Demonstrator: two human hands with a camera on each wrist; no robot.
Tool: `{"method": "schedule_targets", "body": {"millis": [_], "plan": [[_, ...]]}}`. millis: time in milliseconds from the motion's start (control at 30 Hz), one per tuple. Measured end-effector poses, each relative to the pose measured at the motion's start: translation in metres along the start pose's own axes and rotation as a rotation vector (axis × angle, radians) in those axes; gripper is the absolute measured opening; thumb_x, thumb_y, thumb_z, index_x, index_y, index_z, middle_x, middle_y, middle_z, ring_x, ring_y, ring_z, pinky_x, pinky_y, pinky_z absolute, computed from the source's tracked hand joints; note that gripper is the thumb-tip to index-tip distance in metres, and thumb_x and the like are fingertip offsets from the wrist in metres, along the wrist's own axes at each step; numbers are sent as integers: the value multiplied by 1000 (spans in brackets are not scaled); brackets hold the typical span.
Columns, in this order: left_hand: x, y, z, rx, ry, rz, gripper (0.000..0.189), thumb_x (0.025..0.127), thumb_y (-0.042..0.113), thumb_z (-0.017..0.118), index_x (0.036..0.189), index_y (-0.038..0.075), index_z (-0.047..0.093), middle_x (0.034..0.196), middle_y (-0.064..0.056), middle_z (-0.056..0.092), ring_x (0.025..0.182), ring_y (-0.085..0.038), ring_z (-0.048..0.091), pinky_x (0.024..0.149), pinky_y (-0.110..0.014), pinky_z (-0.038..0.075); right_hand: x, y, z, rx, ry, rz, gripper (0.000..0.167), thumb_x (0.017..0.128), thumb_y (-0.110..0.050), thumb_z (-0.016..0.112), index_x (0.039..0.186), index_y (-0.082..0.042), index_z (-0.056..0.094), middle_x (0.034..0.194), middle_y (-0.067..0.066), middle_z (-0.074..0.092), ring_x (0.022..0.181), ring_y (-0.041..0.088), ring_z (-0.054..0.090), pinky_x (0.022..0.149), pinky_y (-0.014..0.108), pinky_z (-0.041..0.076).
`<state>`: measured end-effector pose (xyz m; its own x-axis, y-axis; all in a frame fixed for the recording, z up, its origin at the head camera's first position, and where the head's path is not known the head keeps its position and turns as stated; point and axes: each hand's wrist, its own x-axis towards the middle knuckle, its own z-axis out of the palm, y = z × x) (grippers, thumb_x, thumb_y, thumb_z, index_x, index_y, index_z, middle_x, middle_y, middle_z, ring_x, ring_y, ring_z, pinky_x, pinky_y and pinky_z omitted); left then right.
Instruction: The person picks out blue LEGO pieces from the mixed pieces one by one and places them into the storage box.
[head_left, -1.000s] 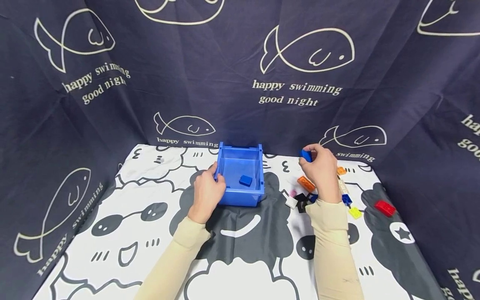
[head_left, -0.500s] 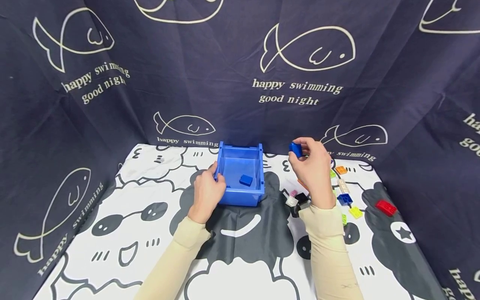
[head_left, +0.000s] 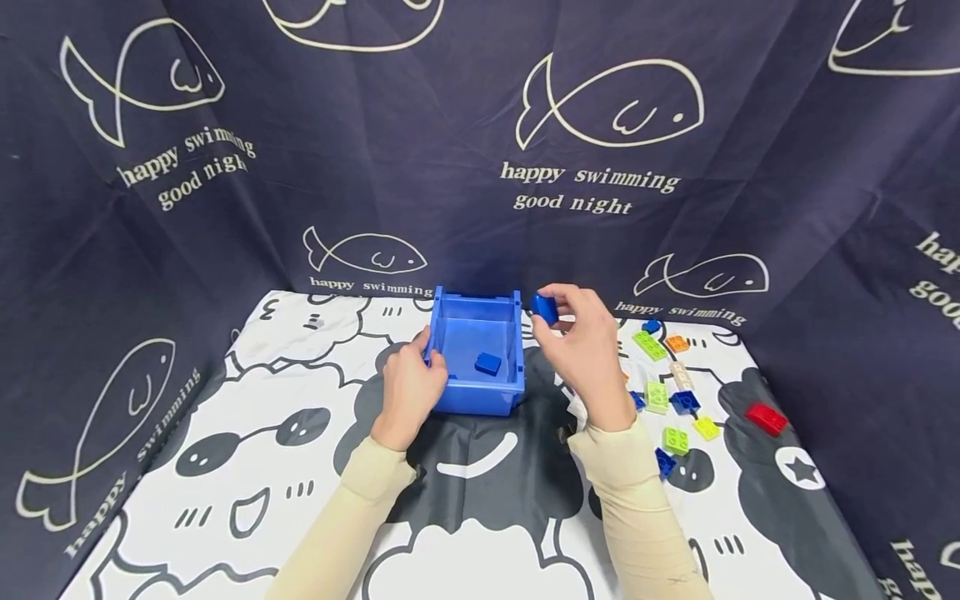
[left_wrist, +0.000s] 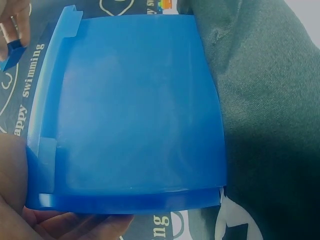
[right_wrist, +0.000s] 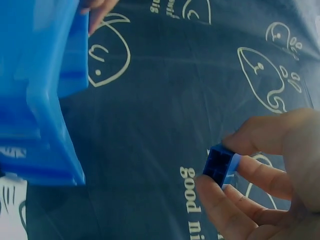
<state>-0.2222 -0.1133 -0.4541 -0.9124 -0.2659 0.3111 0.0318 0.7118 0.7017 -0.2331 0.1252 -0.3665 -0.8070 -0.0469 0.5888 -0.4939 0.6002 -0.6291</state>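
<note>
A blue plastic bin (head_left: 480, 400) stands near the back of the table with one blue brick (head_left: 487, 363) on its floor. My left hand (head_left: 411, 387) grips the bin's left wall; in the left wrist view its fingers (left_wrist: 85, 226) curl beneath the rim. Just right of the bin, at about rim height, my right hand (head_left: 588, 358) pinches another blue toy brick (head_left: 544, 309). Seen from the right wrist, that brick's hollow underside (right_wrist: 218, 164) faces the camera, held between thumb and fingers. The bin's side wall (right_wrist: 75, 55) is a short way off.
Right of the right hand lie loose bricks: lime green ones (head_left: 657, 397), a dark blue one (head_left: 684, 402), an orange one (head_left: 677, 343), a yellow one (head_left: 706, 428) and a red one (head_left: 767, 419). Dark fabric (head_left: 465, 167) printed with fish hangs behind the table.
My right hand has carried the blue brick leftward from above the loose bricks to beside the bin. The left hand keeps its grip on the bin.
</note>
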Motion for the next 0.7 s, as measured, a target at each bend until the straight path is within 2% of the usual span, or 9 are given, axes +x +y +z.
{"method": "schedule_targets", "body": {"millis": [233,700], "plan": [[1,-1,-1,7,-10,-9,50,92,18,60,141,7,65,125,-24,70,99,-49,71,83,-58,54,-4,-7,13,18,-78,-7,34,88,-12,79,121,-10,71,112,12,66,97,24,70,78,42,62],[1,-1,0,7,-6,-11,50,92,18,60,141,8,65,125,-23,70,97,-48,72,81,-57,55,-10,-10,33,-56,-205,25,35,89,-12,78,123,-11,71,112,13,66,94,26,71,79,38,61]]}}
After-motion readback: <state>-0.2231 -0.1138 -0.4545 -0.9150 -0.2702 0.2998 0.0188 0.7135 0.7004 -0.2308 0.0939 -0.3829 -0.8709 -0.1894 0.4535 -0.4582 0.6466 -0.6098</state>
